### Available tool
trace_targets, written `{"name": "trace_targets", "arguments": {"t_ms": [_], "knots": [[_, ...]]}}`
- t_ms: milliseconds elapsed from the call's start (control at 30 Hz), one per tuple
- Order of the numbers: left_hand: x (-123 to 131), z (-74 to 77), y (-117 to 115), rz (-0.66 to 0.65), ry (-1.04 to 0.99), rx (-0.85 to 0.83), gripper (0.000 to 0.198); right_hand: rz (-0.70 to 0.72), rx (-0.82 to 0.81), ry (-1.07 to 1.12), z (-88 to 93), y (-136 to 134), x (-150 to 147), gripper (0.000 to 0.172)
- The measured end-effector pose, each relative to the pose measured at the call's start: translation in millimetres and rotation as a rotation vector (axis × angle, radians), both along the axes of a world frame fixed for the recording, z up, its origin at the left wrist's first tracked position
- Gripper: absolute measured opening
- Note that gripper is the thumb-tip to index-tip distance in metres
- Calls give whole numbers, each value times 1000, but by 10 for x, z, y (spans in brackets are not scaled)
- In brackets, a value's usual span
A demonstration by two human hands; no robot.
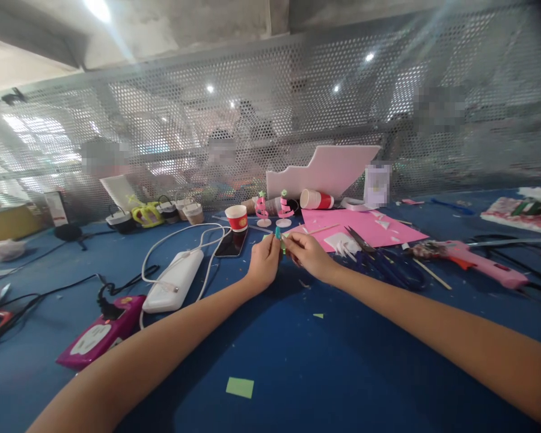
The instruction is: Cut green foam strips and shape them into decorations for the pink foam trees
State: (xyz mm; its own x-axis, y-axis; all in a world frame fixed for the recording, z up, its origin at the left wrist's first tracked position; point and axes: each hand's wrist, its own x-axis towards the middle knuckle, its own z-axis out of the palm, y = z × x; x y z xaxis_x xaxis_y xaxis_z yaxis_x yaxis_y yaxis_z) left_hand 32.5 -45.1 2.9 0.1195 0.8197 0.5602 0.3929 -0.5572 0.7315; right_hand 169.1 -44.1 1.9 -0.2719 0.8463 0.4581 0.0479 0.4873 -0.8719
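My left hand (pixel 264 262) is closed, thumb upward, around a small piece with a teal tip (pixel 278 231). My right hand (pixel 309 255) meets it in a pinch, fingertips at the same piece; bits of light green show between the hands, and their exact shape is too small to make out. Just beyond stand two small pink spiral trees, the left one (pixel 262 210) and the right one (pixel 284 207), each with a green top and a round white base. Beside them is a red and white paper cup (pixel 237 218). A green paper rectangle (pixel 240 388) lies nearer to me.
A phone (pixel 232 243), a white power bank (pixel 175 281) with a cable and a purple power strip (pixel 100 332) lie left. To the right are pink paper (pixel 360 226), scissors (pixel 365 242) and a pink glue gun (pixel 487 264). Stacked cups (pixel 316 199) lie behind.
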Motion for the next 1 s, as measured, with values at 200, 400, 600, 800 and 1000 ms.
{"name": "trace_targets", "arguments": {"t_ms": [200,400,600,800,1000], "knots": [[-1,8,-6,-16,-19,-28,38,52,-120,77,15,-16,-6,42],[-17,-21,24,-2,-38,-4,37,251,-443,368,-24,-7,3,48],[13,-71,63,-94,-200,-101,39,270,-473,355,-89,-7,2,48],[37,-77,61,-119,-203,-123,37,269,-402,351,-72,-50,-20,48],[20,-51,35,-64,-137,-59,35,278,-371,341,-74,-73,-46,44]]}}
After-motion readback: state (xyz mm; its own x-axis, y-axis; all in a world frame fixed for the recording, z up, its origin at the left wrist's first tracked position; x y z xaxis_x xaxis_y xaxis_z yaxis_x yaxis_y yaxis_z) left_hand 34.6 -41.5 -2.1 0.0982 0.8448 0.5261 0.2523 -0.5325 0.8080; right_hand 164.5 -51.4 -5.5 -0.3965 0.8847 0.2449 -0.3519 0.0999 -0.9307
